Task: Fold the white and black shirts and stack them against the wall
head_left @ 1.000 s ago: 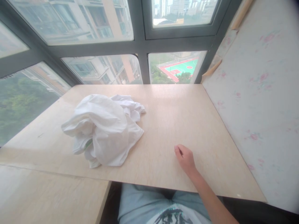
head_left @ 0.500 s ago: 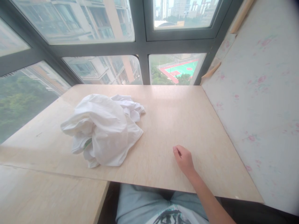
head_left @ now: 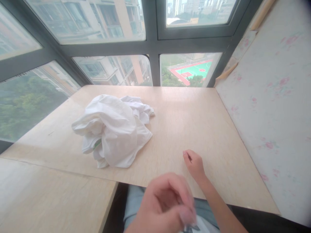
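A crumpled heap of white cloth [head_left: 119,129] lies on the left half of the marble-patterned ledge [head_left: 179,119], with a small green patch showing in a fold. My right hand [head_left: 194,164] rests curled into a loose fist on the ledge, to the right of the cloth. Close to the camera, at the bottom centre, is my left hand [head_left: 167,202], raised over my lap. Its fingers curl round towards the thumb. It is slightly blurred, and whether something small sits between the fingertips cannot be made out. Neither hand touches the cloth.
Grey window frames [head_left: 102,48] stand along the back and left of the ledge. A wall with flowered paper [head_left: 279,106] bounds the right side, its paper peeling near the window. A lower-left ledge section [head_left: 53,197] adjoins the main one. My legs are below the front edge.
My left hand has come into view at the bottom centre. The view has shifted slightly, so the scene sits a little further right. My right hand stays curled on the ledge.
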The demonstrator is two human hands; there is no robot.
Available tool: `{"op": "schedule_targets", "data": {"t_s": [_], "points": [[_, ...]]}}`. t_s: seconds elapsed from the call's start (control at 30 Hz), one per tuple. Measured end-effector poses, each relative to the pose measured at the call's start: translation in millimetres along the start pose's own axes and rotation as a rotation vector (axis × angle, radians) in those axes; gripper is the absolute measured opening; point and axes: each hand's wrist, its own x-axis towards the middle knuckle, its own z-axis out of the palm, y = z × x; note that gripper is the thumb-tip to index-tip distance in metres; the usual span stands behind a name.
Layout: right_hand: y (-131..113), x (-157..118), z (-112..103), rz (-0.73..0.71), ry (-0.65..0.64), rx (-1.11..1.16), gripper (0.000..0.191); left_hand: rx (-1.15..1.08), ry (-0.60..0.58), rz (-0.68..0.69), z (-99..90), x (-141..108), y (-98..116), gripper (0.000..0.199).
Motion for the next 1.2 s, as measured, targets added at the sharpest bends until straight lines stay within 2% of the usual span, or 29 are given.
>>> {"op": "schedule_targets", "data": {"t_s": [0.07,0.13,0.23,0.27,0.33,0.43,0.5,0.57,0.63,0.73,0.8,0.87,0.93,1.0,1.07,1.2], "points": [[0,0,0,0.001,0.001,0.0,0.038,0.241,0.387,0.092,-37.8,9,1,0.025],[0,0,-1,-0.003,0.001,-0.002,0.038,0.617,0.717,0.193,-85.9,10,8,0.022],[0,0,-1,-0.017,0.005,0.0,0.038,1.35,0.98,0.265,-163.5,-4,28,0.023],[0,0,-1,-0.019,0.005,0.0,0.038,1.567,1.04,0.265,-187.6,-12,35,0.026],[0,0,-1,-0.019,0.004,-0.003,0.038,1.83,1.081,0.242,-229.9,-25,45,0.036],[1,1,0,-0.014,0.001,-0.008,0.038,1.951,1.068,0.167,-274.7,-36,50,0.039],[0,1,1,-0.017,0.001,-0.004,0.038,1.949,1.009,0.146,-290.4,-36,49,0.032],[-1,1,1,-0.024,0.002,0.002,0.038,1.921,0.976,0.195,-294.0,-30,48,0.03],[-2,1,1,-0.026,0.003,0.007,0.038,1.867,0.981,0.209,-287.6,-19,50,0.036],[-3,1,1,-0.015,-0.002,0.006,0.038,1.696,1.022,0.042,-270.2,3,56,0.058],[-3,1,1,-0.009,-0.006,0.003,0.038,1.652,1.107,-0.03,-261.4,20,61,0.069],[-3,1,1,-0.011,-0.005,0.001,0.038,1.724,1.217,0.036,-257.4,38,65,0.072],[-3,1,2,-0.019,0.003,0.002,0.038,1.764,1.263,0.158,-255.9,55,69,0.06],[-2,2,2,-0.028,0.012,0.003,0.038,1.712,1.232,0.275,-252.2,71,71,0.045],[-2,2,3,-0.032,0.02,0.004,0.038,1.679,1.166,0.375,-242.2,86,72,0.039],[-3,2,3,-0.01,0.02,0.026,0.039,1.701,0.915,0.556,-199.5,112,61,0.031]]}}
